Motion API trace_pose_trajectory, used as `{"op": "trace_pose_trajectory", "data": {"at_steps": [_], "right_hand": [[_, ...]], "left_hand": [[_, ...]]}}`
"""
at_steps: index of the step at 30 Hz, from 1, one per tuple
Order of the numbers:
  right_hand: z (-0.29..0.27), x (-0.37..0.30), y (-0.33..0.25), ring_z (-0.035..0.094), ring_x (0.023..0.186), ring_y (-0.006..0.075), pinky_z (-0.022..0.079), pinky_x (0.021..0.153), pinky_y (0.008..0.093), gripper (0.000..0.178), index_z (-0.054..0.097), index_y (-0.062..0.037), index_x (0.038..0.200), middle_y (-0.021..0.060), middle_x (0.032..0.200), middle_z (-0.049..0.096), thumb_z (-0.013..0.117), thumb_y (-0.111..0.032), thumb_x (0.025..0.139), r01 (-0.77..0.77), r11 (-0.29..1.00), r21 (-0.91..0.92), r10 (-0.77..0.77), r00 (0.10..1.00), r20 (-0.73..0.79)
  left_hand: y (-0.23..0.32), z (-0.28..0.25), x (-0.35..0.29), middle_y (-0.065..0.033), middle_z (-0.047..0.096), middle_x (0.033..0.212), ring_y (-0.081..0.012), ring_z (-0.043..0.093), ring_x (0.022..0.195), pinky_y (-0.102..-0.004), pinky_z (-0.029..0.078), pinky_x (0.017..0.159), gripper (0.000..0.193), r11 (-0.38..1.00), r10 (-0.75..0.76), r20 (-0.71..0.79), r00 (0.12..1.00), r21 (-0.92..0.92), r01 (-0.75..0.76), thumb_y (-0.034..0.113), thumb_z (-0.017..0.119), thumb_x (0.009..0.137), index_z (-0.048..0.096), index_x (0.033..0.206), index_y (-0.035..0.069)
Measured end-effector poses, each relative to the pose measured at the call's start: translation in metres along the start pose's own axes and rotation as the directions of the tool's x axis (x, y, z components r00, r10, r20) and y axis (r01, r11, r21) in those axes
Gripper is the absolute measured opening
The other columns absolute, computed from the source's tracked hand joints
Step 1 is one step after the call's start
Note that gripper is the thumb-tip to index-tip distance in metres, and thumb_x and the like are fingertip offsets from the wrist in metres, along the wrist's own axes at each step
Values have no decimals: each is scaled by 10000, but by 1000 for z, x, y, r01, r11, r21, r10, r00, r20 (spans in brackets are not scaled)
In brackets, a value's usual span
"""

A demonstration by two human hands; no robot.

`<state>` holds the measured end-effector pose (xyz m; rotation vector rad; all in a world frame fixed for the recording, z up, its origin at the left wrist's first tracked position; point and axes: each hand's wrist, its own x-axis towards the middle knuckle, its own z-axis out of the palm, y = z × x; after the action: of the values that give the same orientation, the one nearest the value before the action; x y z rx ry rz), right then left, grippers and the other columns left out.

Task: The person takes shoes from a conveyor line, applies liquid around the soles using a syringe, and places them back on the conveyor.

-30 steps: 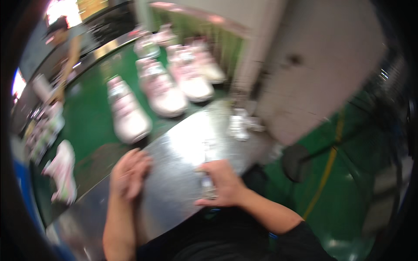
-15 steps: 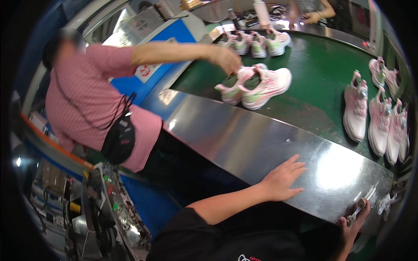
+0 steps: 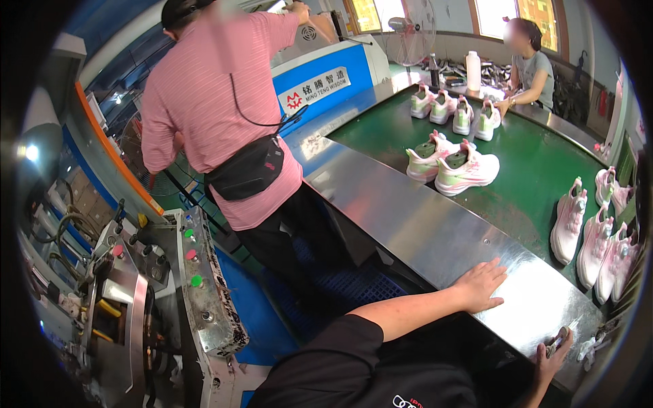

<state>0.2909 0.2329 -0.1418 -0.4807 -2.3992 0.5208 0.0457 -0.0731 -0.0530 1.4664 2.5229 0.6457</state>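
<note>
My left hand [image 3: 480, 286] lies flat on the bare metal ledge [image 3: 401, 211], fingers stretched and thumb apart, with nothing in it. At the ledge's right end my right hand [image 3: 551, 364] is closed around a small metallic tool [image 3: 559, 338]; its kind is too small to make out. Beside that hand lies a crumpled whitish scrap [image 3: 588, 348]. Past the ledge, on the green belt [image 3: 530, 170], stands a pair of pink and white sneakers [image 3: 468, 170]. Several more pink sneakers [image 3: 568, 221] stand at the right, nearer my right hand.
A co-worker in a pink shirt [image 3: 224, 115] stands at the left, one arm raised to a blue and white machine [image 3: 326, 81]. Another person [image 3: 534, 75] sits across the belt by a row of sneakers [image 3: 462, 115]. A button panel [image 3: 204, 285] stands at lower left.
The co-worker's arm has left the pair of sneakers and now reaches to the machine. The view has tilted up, bringing the seated person in. My hands keep their places on the ledge.
</note>
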Motion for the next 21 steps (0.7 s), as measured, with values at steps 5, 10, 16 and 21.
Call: {"op": "trace_pose_trajectory", "data": {"at_steps": [5,10,16,21], "right_hand": [[0,2,-2,365,1282,376,280,1063,424,857,301,6,1400,237,1377,381,665,-464,781,-70,997,38,70,998,-1],[4,2,-5,380,1263,396,290,1057,424,816,304,-19,1403,243,1361,398,687,-351,763,-120,993,0,120,991,-53],[2,1,-14,398,1233,406,302,1043,426,814,320,5,1376,253,1326,415,695,-338,739,-107,993,50,109,993,-41],[-8,0,-35,406,1221,404,303,1042,424,810,326,9,1369,250,1315,418,695,-303,720,-139,989,49,140,990,-28]], "left_hand": [[6,0,-3,-169,293,1478,-330,164,1410,-430,165,1139,685,999,6,-4,1000,45,-6,459,474,907,352,1381,-20],[6,7,-6,-175,271,1488,-330,149,1415,-427,144,1147,687,996,19,-16,1000,86,-18,463,449,918,331,1392,-21],[3,16,-10,-166,229,1509,-318,111,1427,-416,104,1160,676,995,11,9,1000,104,-12,463,432,921,330,1399,-4],[6,14,-9,-181,253,1495,-329,149,1417,-436,110,1155,655,989,24,18,1000,145,-27,470,407,936,344,1395,7]]}}
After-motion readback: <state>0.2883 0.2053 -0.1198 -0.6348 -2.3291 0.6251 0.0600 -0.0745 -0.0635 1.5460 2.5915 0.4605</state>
